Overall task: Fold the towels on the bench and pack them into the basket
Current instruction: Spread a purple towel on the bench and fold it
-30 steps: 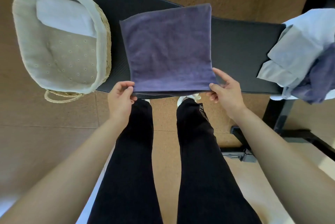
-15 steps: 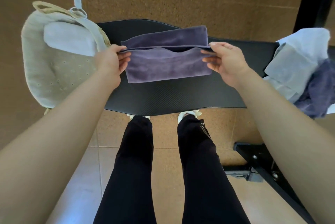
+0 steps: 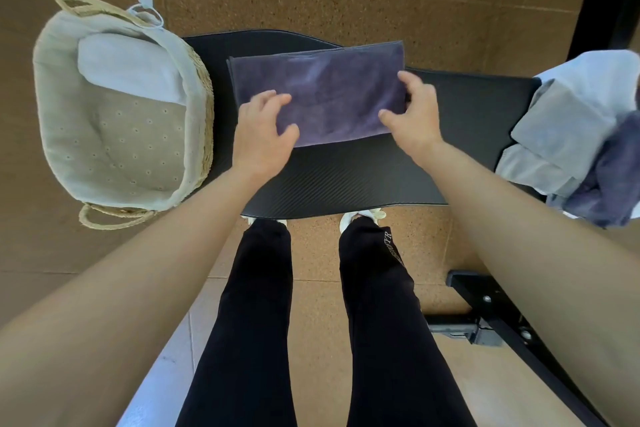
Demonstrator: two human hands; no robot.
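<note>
Folded towel sits on the bench, basket just left of the bench, towel pile on the bench's right end.

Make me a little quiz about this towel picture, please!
1. True or false: the purple towel lies on the black bench.
2. What is already inside the basket? A) a white towel B) a book C) a ball
3. Fill the gap: the heap of towels waiting is on the person's ___ side.
Key: 1 true. 2 A. 3 right; the right hand is nearer it.
</note>
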